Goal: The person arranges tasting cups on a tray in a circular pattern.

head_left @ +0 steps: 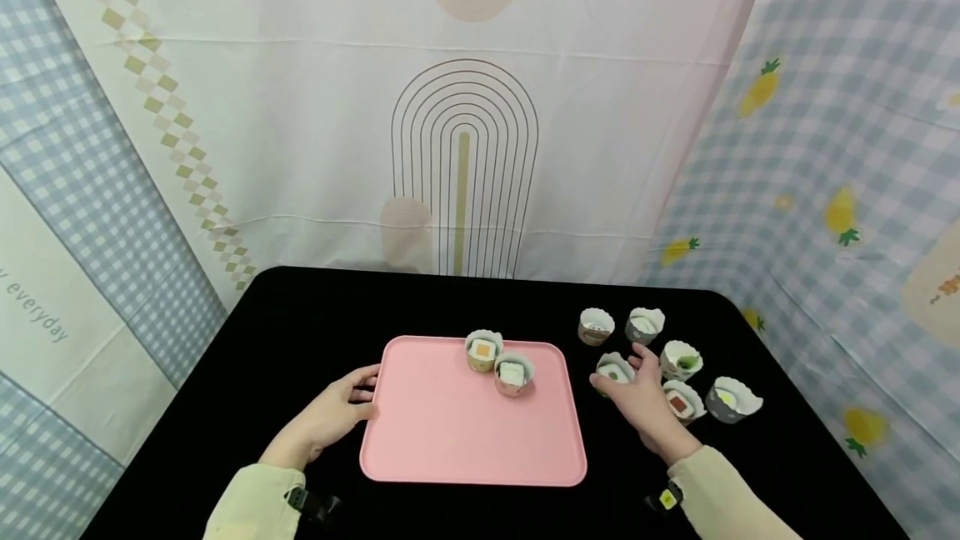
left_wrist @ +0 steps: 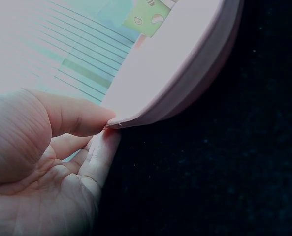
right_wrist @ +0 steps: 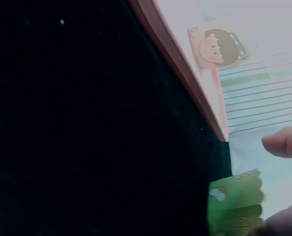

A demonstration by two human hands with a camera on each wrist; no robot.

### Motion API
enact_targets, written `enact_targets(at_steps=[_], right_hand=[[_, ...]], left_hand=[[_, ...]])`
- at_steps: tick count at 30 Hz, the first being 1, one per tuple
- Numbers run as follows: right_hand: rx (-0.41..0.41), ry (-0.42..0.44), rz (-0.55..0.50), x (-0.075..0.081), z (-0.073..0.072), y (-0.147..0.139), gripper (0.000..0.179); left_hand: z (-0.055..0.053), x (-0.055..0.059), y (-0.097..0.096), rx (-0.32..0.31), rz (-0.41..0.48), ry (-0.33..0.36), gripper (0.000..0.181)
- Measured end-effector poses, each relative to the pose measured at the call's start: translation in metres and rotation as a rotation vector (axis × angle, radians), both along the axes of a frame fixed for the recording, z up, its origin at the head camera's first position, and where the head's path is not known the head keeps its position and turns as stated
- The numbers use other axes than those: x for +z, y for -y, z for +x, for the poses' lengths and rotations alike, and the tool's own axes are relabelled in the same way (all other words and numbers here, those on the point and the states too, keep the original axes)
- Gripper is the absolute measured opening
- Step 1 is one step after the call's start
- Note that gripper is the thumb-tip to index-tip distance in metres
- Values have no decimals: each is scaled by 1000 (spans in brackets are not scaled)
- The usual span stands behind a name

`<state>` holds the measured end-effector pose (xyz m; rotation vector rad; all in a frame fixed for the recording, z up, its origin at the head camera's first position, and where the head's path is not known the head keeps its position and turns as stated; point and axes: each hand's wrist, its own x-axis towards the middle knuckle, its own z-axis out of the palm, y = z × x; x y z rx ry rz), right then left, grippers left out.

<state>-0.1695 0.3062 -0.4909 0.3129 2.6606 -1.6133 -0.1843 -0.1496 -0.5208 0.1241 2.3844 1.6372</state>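
Note:
My left hand pinches the left rim of a pink tray between thumb and fingers; the left wrist view shows this grip close up. Towards the tray's back stand two paper baking cups: one holds a white piece with an orange square, the other a plain white piece. Right of the tray, my right hand hovers over a green paper cup, thumb and fingers spread to either side of it. In the right wrist view the thumb is apart from that cup.
Around the right hand stand more paper cups: an empty-looking one, a grey one, one with green leaf, one with a red-brown square and a dark grey one. A black-covered table meets patterned curtains behind.

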Motion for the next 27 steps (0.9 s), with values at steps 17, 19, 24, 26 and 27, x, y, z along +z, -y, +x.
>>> enact_targets(at_steps=[17,19,24,26,27], right_hand=[[-28,28,14,-22,-2,-5,81],[-23,31,23,-23,-3,-6,81],[-18,31,34,-25,-3,-5,80],[-15,29,36,-26,-3,-5,80],[-11,28,38,-27,-4,-4,80]], left_hand=[[1,1,-3,10,11,-10,61],[1,1,-3,13,15,-13,61],[2,2,-3,21,-7,-21,60],[2,2,-2,19,-17,-30,60],[2,1,-2,23,-19,-31,60]])
